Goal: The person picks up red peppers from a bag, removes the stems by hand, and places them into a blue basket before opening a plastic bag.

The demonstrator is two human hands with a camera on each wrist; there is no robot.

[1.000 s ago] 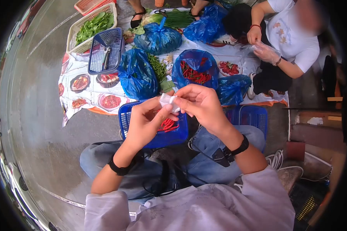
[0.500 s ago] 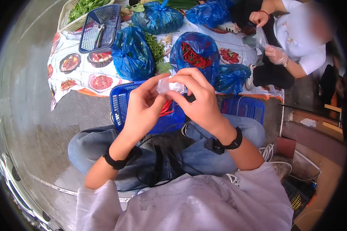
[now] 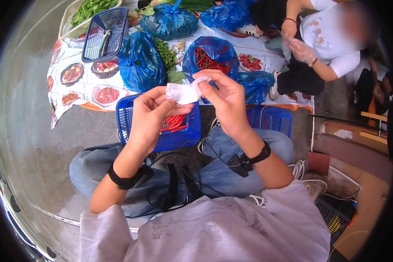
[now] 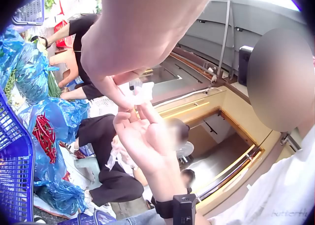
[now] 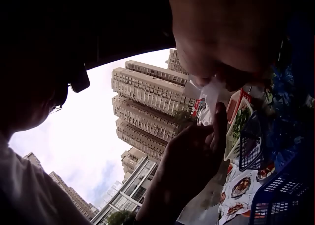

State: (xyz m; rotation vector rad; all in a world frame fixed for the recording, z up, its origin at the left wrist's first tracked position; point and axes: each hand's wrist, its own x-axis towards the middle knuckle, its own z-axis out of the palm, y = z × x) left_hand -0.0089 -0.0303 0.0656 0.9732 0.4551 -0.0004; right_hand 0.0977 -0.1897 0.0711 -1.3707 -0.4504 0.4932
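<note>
A small folded piece of thin, whitish see-through plastic [image 3: 182, 93] is held up between both hands in the head view. My left hand [image 3: 147, 114] pinches its left end between thumb and fingers. With thumb and forefinger, my right hand [image 3: 228, 98] pinches the twisted right end. The same plastic [image 4: 143, 93] shows at the fingertips in the left wrist view, and as a pale crumpled film [image 5: 212, 93] in the right wrist view. Below the hands stands a blue basket [image 3: 170, 144] with red chilies [image 3: 175, 124] in it.
Blue plastic bags [image 3: 140, 65], one open on red chilies [image 3: 209, 60], lie on a printed sheet [image 3: 85, 97]. A dark blue basket [image 3: 86, 48] holding a tool and a cream basket [image 3: 65, 28] of greens stand far left. Another person [image 3: 323, 39] in a plastic glove sits far right.
The plastic was bunched up between the fingertips and is now drawn out wider, with the right hand farther from the left. The head view has shifted a little.
</note>
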